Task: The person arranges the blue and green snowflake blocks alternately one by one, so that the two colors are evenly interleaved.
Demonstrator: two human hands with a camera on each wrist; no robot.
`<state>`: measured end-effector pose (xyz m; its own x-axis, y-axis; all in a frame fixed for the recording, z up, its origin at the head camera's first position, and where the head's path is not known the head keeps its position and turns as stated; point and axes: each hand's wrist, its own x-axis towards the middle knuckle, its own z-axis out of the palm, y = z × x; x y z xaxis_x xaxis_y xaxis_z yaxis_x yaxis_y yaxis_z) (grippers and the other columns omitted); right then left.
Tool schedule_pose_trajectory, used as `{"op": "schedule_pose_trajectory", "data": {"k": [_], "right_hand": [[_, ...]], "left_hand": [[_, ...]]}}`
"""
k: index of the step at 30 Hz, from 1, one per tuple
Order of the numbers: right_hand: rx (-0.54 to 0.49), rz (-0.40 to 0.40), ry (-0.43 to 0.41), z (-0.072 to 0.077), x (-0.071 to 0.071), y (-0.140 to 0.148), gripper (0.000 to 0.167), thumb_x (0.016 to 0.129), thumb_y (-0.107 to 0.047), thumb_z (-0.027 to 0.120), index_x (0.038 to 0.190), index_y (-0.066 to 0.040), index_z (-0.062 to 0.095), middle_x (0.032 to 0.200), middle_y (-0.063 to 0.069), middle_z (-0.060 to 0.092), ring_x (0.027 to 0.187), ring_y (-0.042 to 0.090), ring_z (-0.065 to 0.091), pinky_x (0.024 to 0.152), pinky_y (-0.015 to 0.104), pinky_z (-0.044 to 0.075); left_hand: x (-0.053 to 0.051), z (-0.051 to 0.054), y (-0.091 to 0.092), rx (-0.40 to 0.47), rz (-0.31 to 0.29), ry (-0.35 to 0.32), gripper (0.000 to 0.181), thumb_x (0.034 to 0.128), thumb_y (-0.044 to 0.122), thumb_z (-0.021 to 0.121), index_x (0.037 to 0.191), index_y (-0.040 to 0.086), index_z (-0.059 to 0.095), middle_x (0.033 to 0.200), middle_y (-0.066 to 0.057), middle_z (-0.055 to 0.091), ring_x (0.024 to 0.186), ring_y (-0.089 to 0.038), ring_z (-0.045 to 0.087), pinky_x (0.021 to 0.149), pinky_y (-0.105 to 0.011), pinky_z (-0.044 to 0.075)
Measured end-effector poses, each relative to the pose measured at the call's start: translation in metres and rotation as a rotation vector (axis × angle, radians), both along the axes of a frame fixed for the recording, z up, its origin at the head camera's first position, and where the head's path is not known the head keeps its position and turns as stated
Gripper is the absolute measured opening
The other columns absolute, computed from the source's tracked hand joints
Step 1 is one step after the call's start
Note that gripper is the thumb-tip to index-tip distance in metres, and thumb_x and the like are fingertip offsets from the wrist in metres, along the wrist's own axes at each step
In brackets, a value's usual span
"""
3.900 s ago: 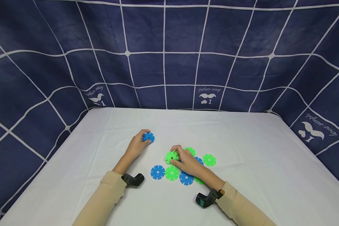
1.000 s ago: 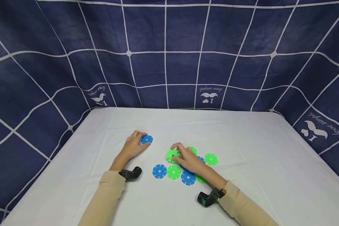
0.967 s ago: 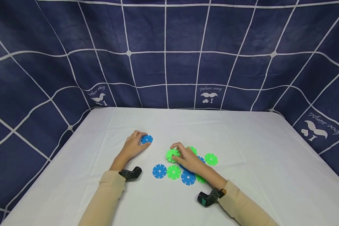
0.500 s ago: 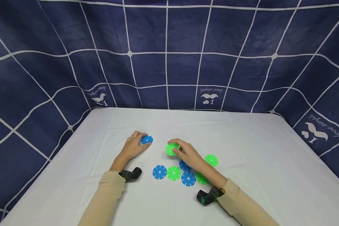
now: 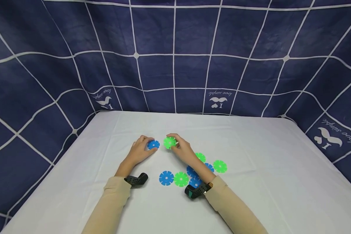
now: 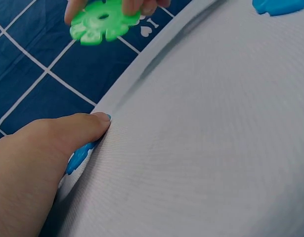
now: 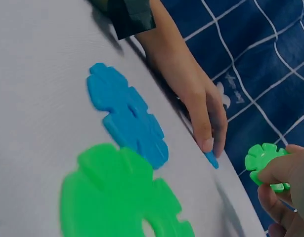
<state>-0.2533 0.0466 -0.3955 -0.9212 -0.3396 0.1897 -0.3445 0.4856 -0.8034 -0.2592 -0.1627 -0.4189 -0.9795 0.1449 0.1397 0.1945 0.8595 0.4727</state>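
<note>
At the left of the table my left hand (image 5: 138, 151) holds a blue notched plastic disc (image 5: 154, 145) by its edge, between thumb and fingers, low over the white cloth. My right hand (image 5: 183, 150) pinches a green notched disc (image 5: 169, 142) between thumb and fingers, just to the right of the blue one. The two discs are apart. In the right wrist view the green disc (image 7: 263, 160) is raised above the cloth, while the left hand's blue disc (image 7: 212, 159) is mostly covered by fingers.
Nearer to me lie a blue disc (image 5: 166, 178) and a green disc (image 5: 181, 179) side by side. More blue and green discs (image 5: 220, 166) lie under and beside my right forearm, partly hidden. A dark blue gridded cloth (image 5: 193, 74) hangs behind the white table (image 5: 251, 143).
My right hand has lifted the green disc from the group and carried it away and to the left, near the blue disc. The left hand has barely moved.
</note>
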Motion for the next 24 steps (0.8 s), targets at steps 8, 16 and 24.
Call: {"op": "schedule_pose_trajectory", "data": {"k": [8, 16, 24], "right_hand": [[0.062, -0.058, -0.058, -0.016, -0.014, -0.014, 0.052, 0.084, -0.008, 0.057, 0.132, -0.019, 0.041, 0.065, -0.001, 0.049, 0.059, 0.011, 0.046, 0.084, 0.040, 0.034], [0.168, -0.058, 0.004, -0.023, -0.014, -0.014, 0.054, 0.084, -0.016, 0.060, 0.134, -0.012, 0.041, 0.103, 0.007, 0.055, 0.087, 0.017, 0.052, 0.089, 0.039, 0.029], [0.283, -0.054, 0.047, -0.024, -0.011, -0.011, 0.053, 0.086, -0.026, 0.058, 0.134, -0.009, 0.044, 0.126, 0.012, 0.044, 0.117, 0.026, 0.040, 0.098, 0.043, 0.030]], "left_hand": [[-0.001, 0.000, -0.001, 0.014, -0.005, -0.005, 0.056, 0.0824, 0.044, 0.059, 0.128, 0.012, 0.050, 0.119, -0.011, 0.047, 0.110, -0.027, 0.046, 0.090, -0.044, 0.033], [0.000, 0.000, -0.001, 0.036, -0.009, -0.003, 0.053, 0.0826, 0.042, 0.060, 0.126, 0.012, 0.051, 0.121, -0.011, 0.047, 0.114, -0.027, 0.045, 0.092, -0.044, 0.033], [0.000, -0.002, 0.000, 0.026, -0.019, 0.009, 0.051, 0.0828, 0.041, 0.059, 0.125, 0.012, 0.053, 0.120, -0.010, 0.048, 0.114, -0.026, 0.046, 0.090, -0.043, 0.034]]}}
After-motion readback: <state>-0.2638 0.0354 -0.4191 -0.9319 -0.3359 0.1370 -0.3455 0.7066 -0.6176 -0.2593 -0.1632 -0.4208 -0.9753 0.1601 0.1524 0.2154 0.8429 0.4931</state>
